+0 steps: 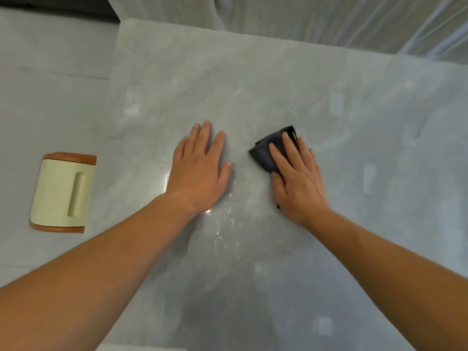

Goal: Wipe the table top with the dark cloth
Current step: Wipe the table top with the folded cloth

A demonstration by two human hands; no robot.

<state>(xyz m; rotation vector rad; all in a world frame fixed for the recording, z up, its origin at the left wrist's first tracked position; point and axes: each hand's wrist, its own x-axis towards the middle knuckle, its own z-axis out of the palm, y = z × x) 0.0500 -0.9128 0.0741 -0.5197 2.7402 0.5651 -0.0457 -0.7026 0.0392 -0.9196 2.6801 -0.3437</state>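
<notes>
Head view, looking down over both forearms. Mid-wipe, by the look of it. Pressing down on the dark cloth with the right hand, fingers straight and laid flat over it, not curled round it; thumb tucked at the cloth's near side, too hidden to say whether pinching. Folded small, the cloth, with a flash of yellow at its far corner, sitting about mid-way across the table top, a touch right of centre and well in from every edge.

Bracing with the left hand, palm down, fingers straight and slightly spread, flat on the bare surface just left of the cloth, holding nothing.

Between the two hands and trailing toward the near edge: a scatter of wet droplets and smears, not yet wiped. More faint streaks just beyond the cloth.

Off past the left edge, apparently lower down on the floor: a cream container with a handle and brown rims. Along the far edge, clear plastic sheeting.

Next, in all likelihood: dragging the cloth left and back toward the near edge through that wet patch, keeping even pressure with a flat palm, and lifting or shifting the left hand clear of the path first.
</notes>
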